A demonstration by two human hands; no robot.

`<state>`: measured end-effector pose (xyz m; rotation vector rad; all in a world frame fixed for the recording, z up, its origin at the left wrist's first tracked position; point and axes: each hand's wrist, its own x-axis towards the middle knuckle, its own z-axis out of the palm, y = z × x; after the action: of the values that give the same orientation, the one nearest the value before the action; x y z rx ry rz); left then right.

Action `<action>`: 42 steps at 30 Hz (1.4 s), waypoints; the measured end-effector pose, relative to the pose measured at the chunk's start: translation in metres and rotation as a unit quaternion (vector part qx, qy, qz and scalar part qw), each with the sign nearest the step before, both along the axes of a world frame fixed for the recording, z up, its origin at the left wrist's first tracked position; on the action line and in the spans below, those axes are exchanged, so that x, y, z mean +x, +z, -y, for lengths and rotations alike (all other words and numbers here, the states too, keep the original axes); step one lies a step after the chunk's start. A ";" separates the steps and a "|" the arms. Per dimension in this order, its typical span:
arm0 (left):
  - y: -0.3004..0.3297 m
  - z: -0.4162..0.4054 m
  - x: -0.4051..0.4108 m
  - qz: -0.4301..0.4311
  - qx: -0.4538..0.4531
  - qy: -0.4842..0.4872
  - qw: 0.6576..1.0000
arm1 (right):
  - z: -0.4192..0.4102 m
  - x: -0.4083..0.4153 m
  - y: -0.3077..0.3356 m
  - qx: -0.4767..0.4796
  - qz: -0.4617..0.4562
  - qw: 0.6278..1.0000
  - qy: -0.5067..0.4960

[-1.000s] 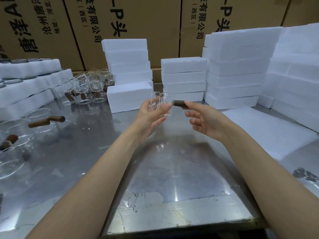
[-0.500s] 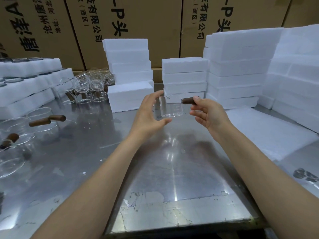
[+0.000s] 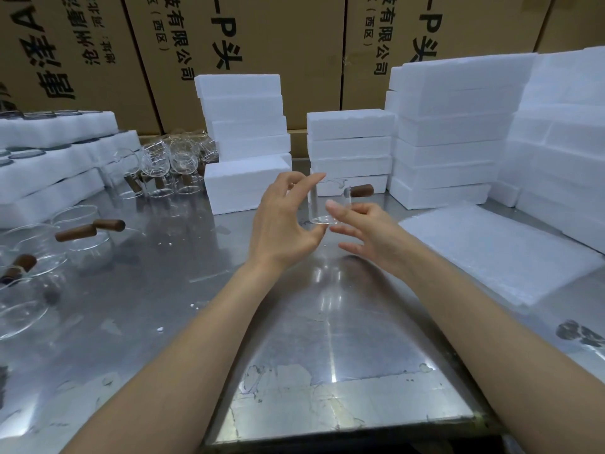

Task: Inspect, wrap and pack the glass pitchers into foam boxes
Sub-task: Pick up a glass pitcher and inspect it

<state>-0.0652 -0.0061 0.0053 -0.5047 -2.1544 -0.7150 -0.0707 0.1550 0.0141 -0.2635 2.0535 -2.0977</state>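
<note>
I hold a small clear glass pitcher (image 3: 322, 203) upright above the steel table (image 3: 327, 322). Its brown wooden handle (image 3: 360, 190) sticks out to the right. My left hand (image 3: 281, 224) grips the glass, thumb under the base and fingers curled over the rim. My right hand (image 3: 370, 231) is just right of the pitcher, below the handle, with its fingers straight. Its index fingertip lies against or very near the glass wall, and it holds nothing.
White foam boxes stand stacked at the back centre (image 3: 244, 126), (image 3: 350, 149) and right (image 3: 451, 132). Foam wrap sheets (image 3: 497, 253) lie at the right. More pitchers stand at the back left (image 3: 163, 168) and near left (image 3: 78, 234), beside foam trays (image 3: 49, 168). Brown cartons (image 3: 262, 37) close the rear.
My right hand has let go of the wooden handle and dropped beside the pitcher with fingers spread. My left hand has taken the glass between thumb and fingers and holds it upright.
</note>
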 end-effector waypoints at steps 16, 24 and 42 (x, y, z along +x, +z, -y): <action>-0.005 -0.001 -0.006 -0.008 0.037 -0.021 0.999 | -0.005 -0.003 0.001 -0.096 0.016 0.994 0.042; -0.002 -0.001 -0.002 -0.018 0.023 0.007 1.000 | 0.002 -0.003 -0.001 -0.029 0.007 1.000 0.001; -0.002 -0.003 -0.003 0.013 -0.023 0.010 1.000 | 0.006 -0.005 -0.005 -0.003 -0.049 0.992 -0.112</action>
<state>-0.0685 -0.0028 0.0028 -0.4996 -2.2005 -0.6659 -0.0760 0.1495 0.0087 -0.1452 2.2259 -2.2617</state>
